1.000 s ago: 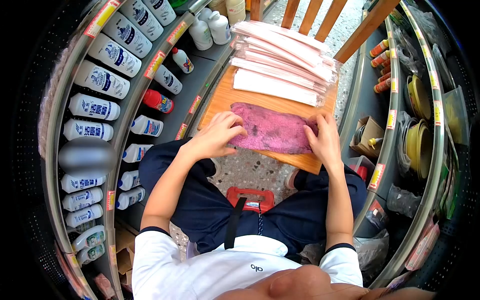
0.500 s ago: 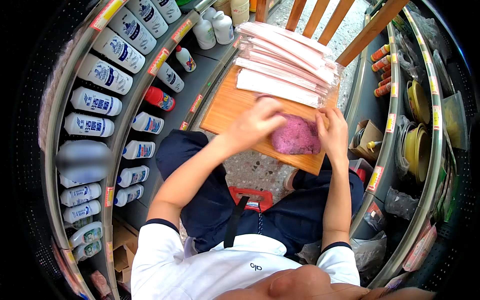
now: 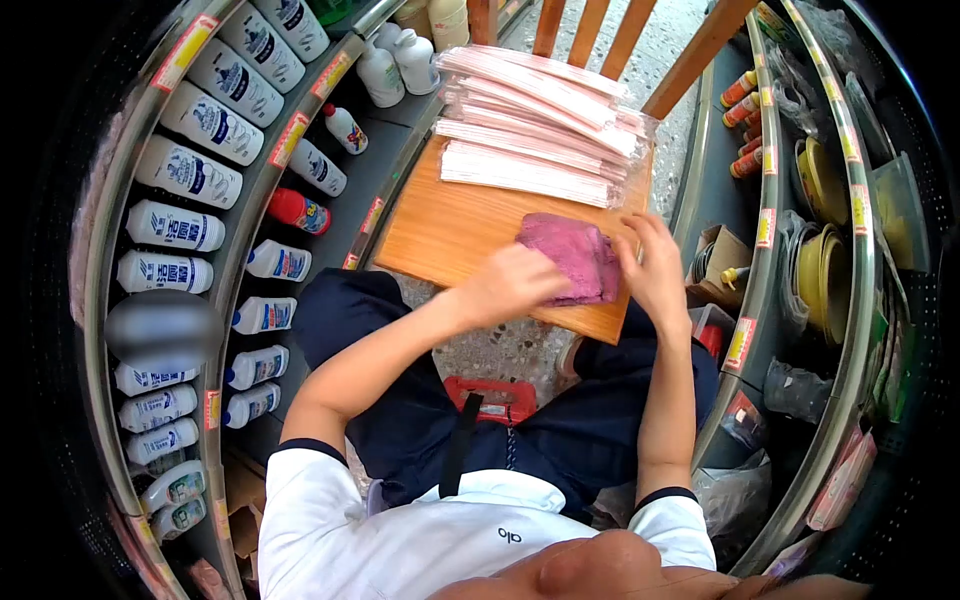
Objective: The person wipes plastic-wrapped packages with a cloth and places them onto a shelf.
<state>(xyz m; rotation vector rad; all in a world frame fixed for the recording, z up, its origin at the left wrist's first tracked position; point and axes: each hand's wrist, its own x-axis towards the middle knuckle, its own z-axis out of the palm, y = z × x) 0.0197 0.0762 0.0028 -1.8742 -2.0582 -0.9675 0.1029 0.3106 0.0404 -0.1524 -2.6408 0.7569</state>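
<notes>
Left hand point(image 3: 515, 284) at the folded pink cloth point(image 3: 572, 258), grip blurred, can't tell! Right hand point(image 3: 652, 262) beside it, fingers narrowly parted, 1 wooden board point(image 3: 425, 222) beneath.

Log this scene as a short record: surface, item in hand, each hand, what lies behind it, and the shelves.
surface: wooden chair seat
item: pink cloth with dark marks, apparently folded, near the seat's front right
left hand: at the cloth's left side; blurred, grip unclear
right hand: at the cloth's right edge, fingers spread
behind cloth: pile of long, clear-wrapped pale packets
left shelves: rows of mostly white bottles
right shelves: orange-capped containers, yellow round items
</notes>
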